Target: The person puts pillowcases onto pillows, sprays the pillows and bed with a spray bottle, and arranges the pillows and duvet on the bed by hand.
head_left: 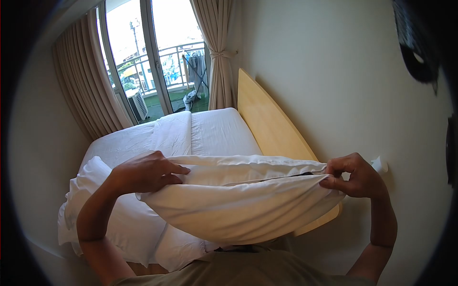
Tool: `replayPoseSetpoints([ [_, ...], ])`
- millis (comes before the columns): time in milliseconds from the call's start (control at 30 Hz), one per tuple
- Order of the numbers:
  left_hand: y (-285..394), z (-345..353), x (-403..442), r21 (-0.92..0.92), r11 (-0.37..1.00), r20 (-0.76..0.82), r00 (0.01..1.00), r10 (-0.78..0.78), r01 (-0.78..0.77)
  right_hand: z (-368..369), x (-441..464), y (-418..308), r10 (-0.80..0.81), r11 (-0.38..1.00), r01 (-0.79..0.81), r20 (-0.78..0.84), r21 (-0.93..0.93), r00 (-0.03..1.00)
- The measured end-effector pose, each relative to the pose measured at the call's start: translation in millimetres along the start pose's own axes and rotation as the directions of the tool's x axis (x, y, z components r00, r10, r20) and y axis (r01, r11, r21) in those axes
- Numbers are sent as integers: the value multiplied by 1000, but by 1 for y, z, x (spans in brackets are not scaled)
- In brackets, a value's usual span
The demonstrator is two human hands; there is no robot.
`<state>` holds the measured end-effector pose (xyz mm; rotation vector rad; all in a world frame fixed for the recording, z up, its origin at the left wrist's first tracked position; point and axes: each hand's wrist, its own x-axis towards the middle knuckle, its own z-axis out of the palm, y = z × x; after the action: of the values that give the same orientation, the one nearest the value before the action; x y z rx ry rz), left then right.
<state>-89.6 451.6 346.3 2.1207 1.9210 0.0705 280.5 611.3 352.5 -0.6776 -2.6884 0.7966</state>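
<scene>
A white pillowcase (238, 209) hangs stretched between my two hands in front of my chest, its long opening facing up. My left hand (145, 172) has hold of the left end of the opening, with finger and thumb reaching over the cloth. At the right corner, the fingertips and thumb of my right hand (352, 175) pinch the hem. A dark gap shows between the two layers near the right corner. How full the pillowcase is, I cannot tell. Below my left forearm lies a white pillow (129, 229) on the bed.
The bed (219, 128) has a white sheet with a folded strip across it. A wooden headboard (272, 114) stands along the right wall. Behind are curtains (78, 71) and a glass balcony door (155, 62). A white fixture (380, 164) sticks out from the wall.
</scene>
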Motion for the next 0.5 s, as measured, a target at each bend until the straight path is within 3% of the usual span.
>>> replayPoseSetpoints([
  [33, 7, 5, 6, 35, 997, -16, 997, 73, -72, 2, 1, 1, 17, 999, -16, -26, 49, 1000],
  [67, 17, 2, 19, 183, 983, 106, 994, 2, -21, 4, 3, 0, 35, 994, -34, -5, 102, 999],
  [100, 15, 9, 29, 180, 983, 105, 994, 6, -25, 7, 5, 1, 38, 994, -37, -5, 98, 999],
  [133, 7, 20, 44, 133, 954, -50, 960, 277, -268, 11, 7, 3, -2, 982, 4, -11, 188, 1000],
  [167, 3, 27, 57, 131, 857, -210, 831, 515, -498, 13, 8, 3, -42, 960, 48, -25, 275, 999],
  [200, 5, 27, 67, 135, 855, -209, 829, 519, -501, 13, 7, 2, -42, 961, 48, -30, 274, 999],
  [267, 14, 27, 84, -124, 757, -125, 767, 629, -641, 14, 3, 2, 59, 892, -53, 0, 449, 998],
  [300, 18, 30, 86, -124, 753, -120, 764, 634, -646, 11, 0, 1, 65, 891, -56, -5, 451, 998],
  [367, 27, 41, 86, -333, 722, -66, 779, 623, -606, 2, -8, 0, 190, 925, -188, 27, 329, 981],
  [400, 40, 36, 77, -384, 776, 76, 821, 566, -500, 1, -11, 2, 198, 923, -193, 19, 334, 980],
  [433, 49, 32, 70, -405, 822, 261, 810, 524, -401, 1, -15, 4, 97, 923, -81, -24, 377, 995],
  [467, 48, 47, 72, -393, 732, 127, 755, 643, -557, 2, -18, 5, -2, 909, 32, -72, 415, 997],
  [500, 51, 61, 71, -367, 623, 0, 670, 743, -691, 5, -16, 7, 13, 903, 21, -76, 428, 997],
])
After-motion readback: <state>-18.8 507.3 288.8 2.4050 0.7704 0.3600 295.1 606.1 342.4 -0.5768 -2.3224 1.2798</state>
